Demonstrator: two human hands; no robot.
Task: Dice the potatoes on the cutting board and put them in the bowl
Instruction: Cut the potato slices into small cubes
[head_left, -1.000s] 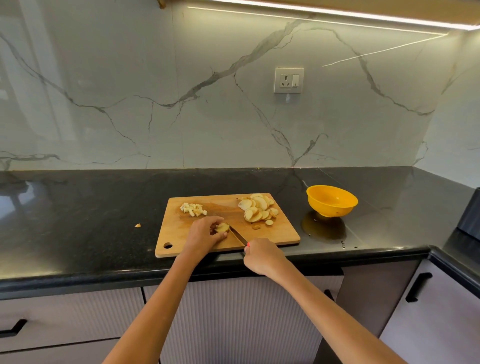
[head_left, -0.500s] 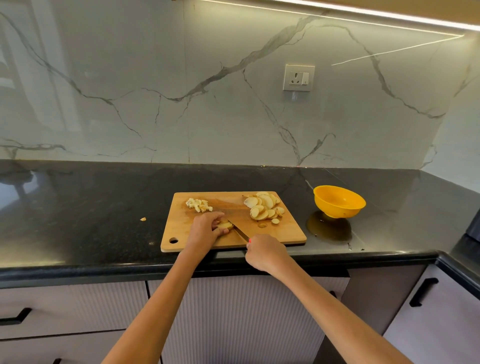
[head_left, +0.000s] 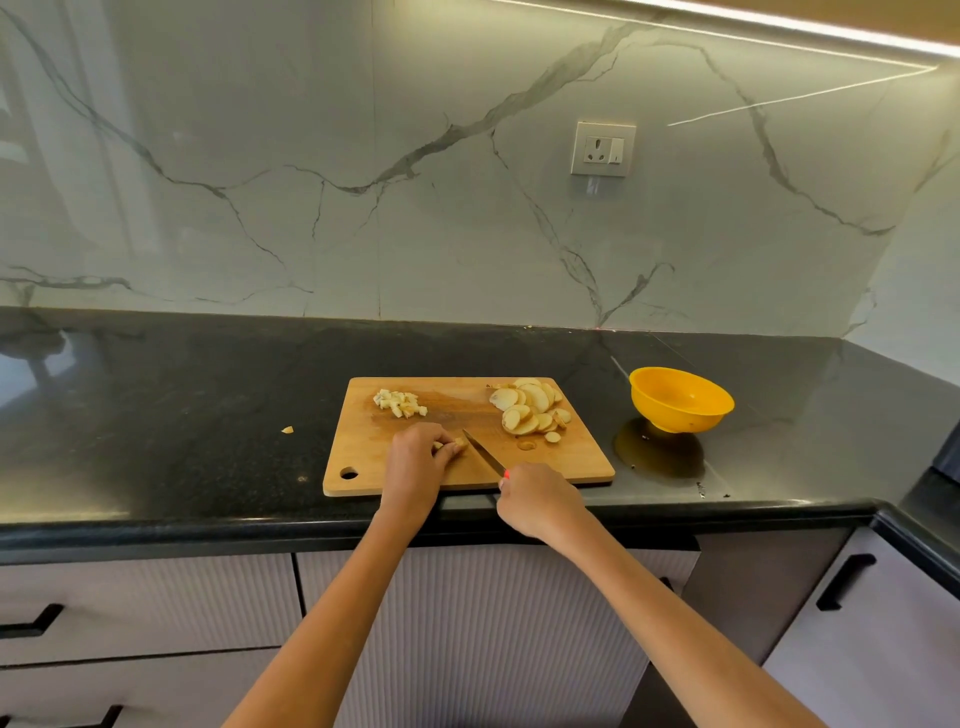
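Pinching a potato piece, left hand fingers curl; right hand grips knife.

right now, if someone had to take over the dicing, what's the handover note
Left hand pinches a potato piece down on the cutting board. Right hand grips the knife, blade angled toward that piece.
Done: a small pile of diced potato at the board's far left.
Left: the potato slices at the far right are uncut. The yellow bowl, right of the board, shows no potato inside. One stray bit lies on the counter to the left.
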